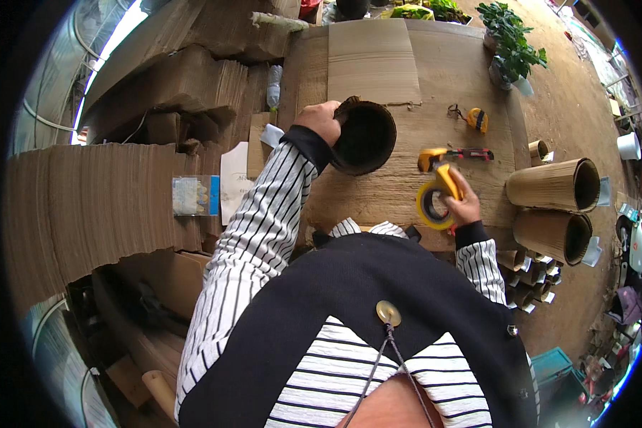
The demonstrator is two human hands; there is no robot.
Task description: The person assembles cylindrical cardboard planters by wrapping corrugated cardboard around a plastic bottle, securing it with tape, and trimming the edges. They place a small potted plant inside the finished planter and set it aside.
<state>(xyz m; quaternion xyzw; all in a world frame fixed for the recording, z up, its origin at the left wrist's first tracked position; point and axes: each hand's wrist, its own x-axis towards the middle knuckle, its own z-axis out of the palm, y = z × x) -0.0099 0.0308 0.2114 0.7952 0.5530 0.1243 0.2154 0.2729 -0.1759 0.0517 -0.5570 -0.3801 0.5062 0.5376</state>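
My left hand grips the left side of a rolled brown cardboard tube, its fingers partly hidden at the wall. The tube's round opening faces me, dark inside, over the wooden table. To the right, my right hand is closed around a yellow tape dispenser. A roll of yellow tape sits on the dispenser's left side, apart from the tube. Just beyond lies a red and black utility knife. A yellow and black tape measure rests farther back.
Stacked cardboard sheets crowd the left side. A flat cardboard piece lies at the table's far side. Finished-looking cardboard tubes stand off the right edge, with several smaller ones below. Potted plants stand at the far right corner.
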